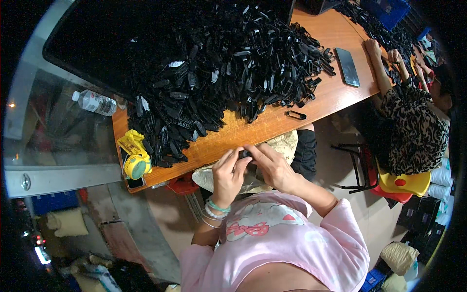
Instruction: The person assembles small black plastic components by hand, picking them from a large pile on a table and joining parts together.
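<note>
Just in front of the table's near edge, my left hand (227,176) and my right hand (275,169) meet over a small black plastic piece (244,154). Fingertips of both hands are closed around it and cover most of its shape. A large heap of similar black plastic parts (209,73) spreads over the table beyond my hands. One loose black frame-like part (296,115) lies apart from the heap, near the table edge on the right.
On the wooden table (209,148), a yellow handheld fan (136,163) stands at the left corner, with a water bottle (95,102) behind it. A phone (347,66) lies to the right. Another person (413,126) sits at the right, arms on the table, beside a yellow stool (404,185).
</note>
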Demonstrator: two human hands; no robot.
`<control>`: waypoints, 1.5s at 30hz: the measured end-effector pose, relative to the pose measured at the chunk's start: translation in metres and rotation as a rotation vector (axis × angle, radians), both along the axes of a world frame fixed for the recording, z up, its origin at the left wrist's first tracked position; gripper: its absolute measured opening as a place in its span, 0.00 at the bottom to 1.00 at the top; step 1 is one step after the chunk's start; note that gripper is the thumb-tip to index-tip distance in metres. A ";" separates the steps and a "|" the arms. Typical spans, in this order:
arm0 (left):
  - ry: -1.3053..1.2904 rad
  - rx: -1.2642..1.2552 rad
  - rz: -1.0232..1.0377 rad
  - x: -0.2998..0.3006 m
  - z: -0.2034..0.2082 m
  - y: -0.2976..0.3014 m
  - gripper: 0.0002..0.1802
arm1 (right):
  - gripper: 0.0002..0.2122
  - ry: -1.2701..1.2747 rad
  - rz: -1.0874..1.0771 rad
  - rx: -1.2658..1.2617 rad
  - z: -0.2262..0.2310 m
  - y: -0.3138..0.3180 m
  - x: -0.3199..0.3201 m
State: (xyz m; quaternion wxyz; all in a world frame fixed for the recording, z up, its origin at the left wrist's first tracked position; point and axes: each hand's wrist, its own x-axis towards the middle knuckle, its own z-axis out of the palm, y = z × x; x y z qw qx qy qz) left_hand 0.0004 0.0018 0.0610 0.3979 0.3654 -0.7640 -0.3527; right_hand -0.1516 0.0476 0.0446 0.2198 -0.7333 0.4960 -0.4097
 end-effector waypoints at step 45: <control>0.123 0.417 -0.146 0.007 -0.007 -0.001 0.10 | 0.13 -0.468 -0.035 0.211 0.008 0.005 -0.014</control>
